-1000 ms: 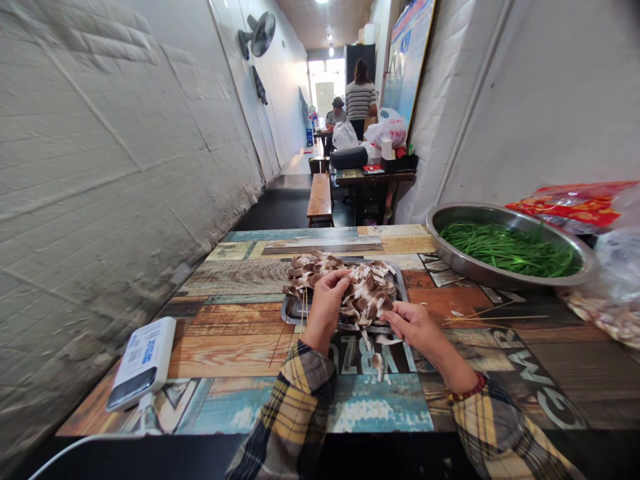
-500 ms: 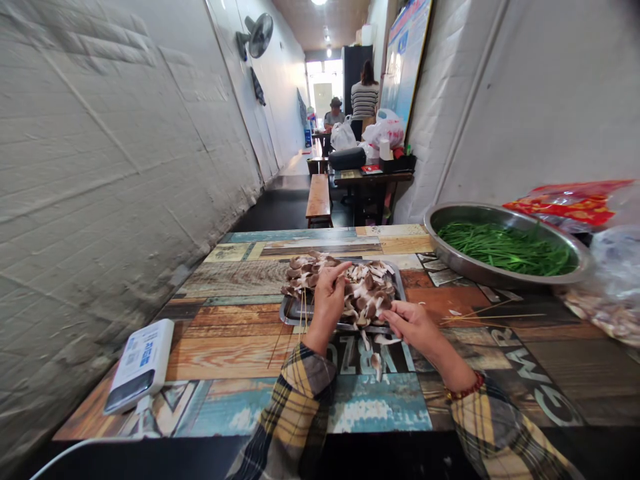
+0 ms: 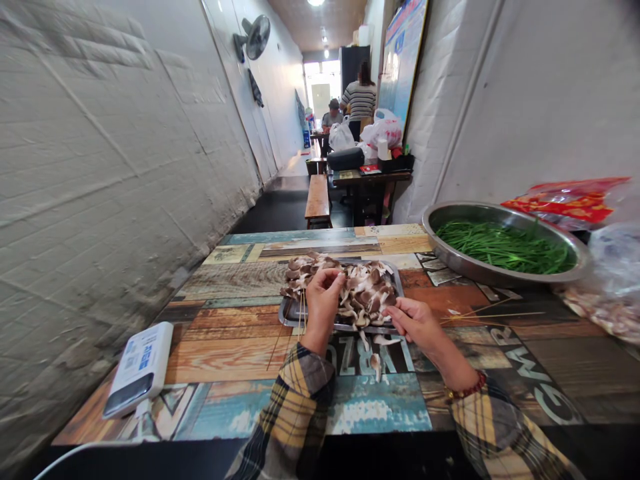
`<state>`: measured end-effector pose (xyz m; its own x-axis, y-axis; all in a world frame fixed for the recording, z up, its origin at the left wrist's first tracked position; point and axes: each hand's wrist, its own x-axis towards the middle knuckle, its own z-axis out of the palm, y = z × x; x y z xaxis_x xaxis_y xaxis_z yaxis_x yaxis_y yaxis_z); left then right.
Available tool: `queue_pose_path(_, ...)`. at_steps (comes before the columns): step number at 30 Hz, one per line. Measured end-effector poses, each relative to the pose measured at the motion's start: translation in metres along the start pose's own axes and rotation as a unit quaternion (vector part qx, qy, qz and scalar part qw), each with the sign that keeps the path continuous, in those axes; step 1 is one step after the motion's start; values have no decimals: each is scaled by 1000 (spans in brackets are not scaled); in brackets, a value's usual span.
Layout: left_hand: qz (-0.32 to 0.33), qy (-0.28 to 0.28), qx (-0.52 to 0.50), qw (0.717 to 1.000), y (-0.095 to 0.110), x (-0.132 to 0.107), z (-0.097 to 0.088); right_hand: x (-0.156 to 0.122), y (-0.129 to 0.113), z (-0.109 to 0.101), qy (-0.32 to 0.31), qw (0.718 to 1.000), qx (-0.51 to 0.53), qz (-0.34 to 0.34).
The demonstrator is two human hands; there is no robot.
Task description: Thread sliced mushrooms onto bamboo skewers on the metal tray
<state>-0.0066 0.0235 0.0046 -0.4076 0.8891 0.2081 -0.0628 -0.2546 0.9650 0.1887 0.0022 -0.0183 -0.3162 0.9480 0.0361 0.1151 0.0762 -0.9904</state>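
Grey-brown oyster mushrooms (image 3: 367,290) are heaped on a shallow metal tray (image 3: 400,283), with some torn pieces hanging over its near edge. My left hand (image 3: 323,303) is above the tray's middle, thumb and index finger pinched together. What lies between them, if anything, is too small to make out. At the heap's right side, my right hand (image 3: 415,323) pinches the edge of a mushroom with thumb and fingertips. Thin wooden skewers (image 3: 301,310) stick out of the mushrooms left of my left wrist. A loose mushroom piece (image 3: 376,367) lies on the table in front.
A steel basin (image 3: 500,272) of green chives (image 3: 505,247) stands at the right, beside plastic bags (image 3: 620,257). More skewers (image 3: 493,315) lie right of my right hand. A white power bank (image 3: 140,370) with a cable is at the left. Two people are farther back.
My left index finger, stretched out before, has curled in to meet the thumb. My right hand has barely moved. The view has shifted slightly.
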Motion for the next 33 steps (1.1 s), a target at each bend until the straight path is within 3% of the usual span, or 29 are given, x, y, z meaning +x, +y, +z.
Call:
queue_pose_path(10, -70, -31, -103, 992, 4, -3, 4, -2, 2, 4, -51, 999, -5, -18)
queue_pose_path(21, -133, -10, -150, 980, 7, -8, 9, 0, 3, 5, -29, 999, -38, -24)
queue_pose_path(33, -131, -23, -162, 978, 6, -10, 10, 0, 1, 5, -24, 999, -34, -26)
